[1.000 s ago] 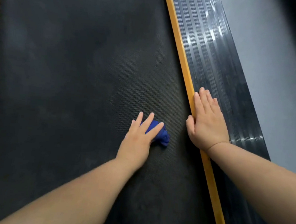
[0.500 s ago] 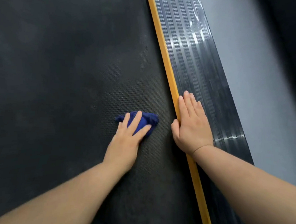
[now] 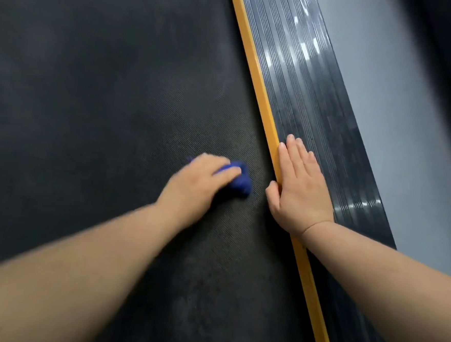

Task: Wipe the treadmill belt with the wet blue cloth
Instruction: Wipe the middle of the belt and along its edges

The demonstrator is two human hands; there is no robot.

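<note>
Left hand [image 3: 199, 181]: blurred, palm down, fingers stretched out over the blue cloth [image 3: 240, 184], pressing it onto the treadmill belt [image 3: 104, 95].
Blue cloth: bunched under the left fingers, right part showing, near the yellow strip [image 3: 262, 93] but apart from it.
Right hand [image 3: 301, 192]: flat, fingers straight and together, across the yellow strip and the ribbed side rail [image 3: 312, 102]; thumb on the belt side.
Treadmill belt: dark, textured.
Floor [image 3: 395, 129]: grey, right of the rail.

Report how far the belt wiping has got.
Done: no wiped patch stands out on the belt. In hand: left hand presses the blue cloth near the yellow strip; right hand rests on the side rail. Left: the wide belt beyond.
</note>
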